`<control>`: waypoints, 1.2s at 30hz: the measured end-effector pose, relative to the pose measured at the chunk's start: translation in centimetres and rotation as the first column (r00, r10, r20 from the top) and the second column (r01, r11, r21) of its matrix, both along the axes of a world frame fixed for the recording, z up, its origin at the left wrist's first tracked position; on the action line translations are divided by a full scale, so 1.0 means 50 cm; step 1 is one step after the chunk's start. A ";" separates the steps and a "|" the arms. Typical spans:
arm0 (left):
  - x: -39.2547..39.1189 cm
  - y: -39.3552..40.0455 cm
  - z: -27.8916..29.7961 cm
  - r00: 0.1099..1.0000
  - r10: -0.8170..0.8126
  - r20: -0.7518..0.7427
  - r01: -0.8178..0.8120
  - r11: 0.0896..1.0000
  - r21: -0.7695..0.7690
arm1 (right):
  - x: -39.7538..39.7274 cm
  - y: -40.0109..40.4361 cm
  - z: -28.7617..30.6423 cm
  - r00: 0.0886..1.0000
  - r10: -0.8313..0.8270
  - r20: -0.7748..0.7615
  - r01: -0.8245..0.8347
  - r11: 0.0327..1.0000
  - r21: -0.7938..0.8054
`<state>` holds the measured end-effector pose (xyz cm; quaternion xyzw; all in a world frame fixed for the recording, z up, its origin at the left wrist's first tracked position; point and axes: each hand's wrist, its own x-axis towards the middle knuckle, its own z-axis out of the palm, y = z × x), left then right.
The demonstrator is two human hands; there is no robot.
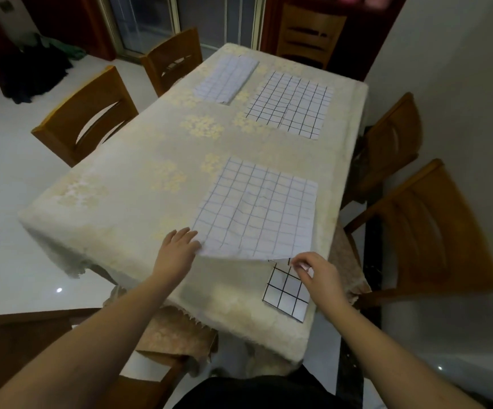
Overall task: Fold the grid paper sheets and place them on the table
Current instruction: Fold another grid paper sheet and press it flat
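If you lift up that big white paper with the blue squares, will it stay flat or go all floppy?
Probably floppy: the large white sheet of blue-grid paper already bows along its near edge, where the left hand and right hand lift its corners. It looks thin and creased, so it is likely very light. It might slide easily over the cream patterned tablecloth.

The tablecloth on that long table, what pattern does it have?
The cream fabric tablecloth carries pale yellow flower clusters, clearest in the head view.

2 bare forearms, no sleeves; seemingly dark clothing (257,391) below.
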<state>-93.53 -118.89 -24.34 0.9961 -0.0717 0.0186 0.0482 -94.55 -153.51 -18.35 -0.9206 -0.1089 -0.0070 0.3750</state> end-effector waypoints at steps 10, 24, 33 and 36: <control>-0.026 0.082 0.069 0.991 -0.096 -0.090 0.071 0.967 -0.245 | -0.036 -0.041 0.018 0.967 -0.165 -0.195 0.174 0.984 0.029; -0.038 0.045 0.139 0.941 0.148 -0.305 -0.338 0.483 -0.808 | -0.013 -0.087 0.061 0.927 -0.216 -0.305 0.294 0.926 0.238; 0.071 -0.022 0.150 0.844 0.386 -0.372 -0.458 0.160 -0.874 | 0.106 -0.106 -0.001 0.803 -0.011 -0.596 0.236 0.924 0.301; 0.116 -0.036 0.144 0.824 0.441 -0.356 -0.485 0.221 -0.846 | 0.140 -0.105 -0.044 0.790 -0.087 -0.606 0.310 0.911 0.272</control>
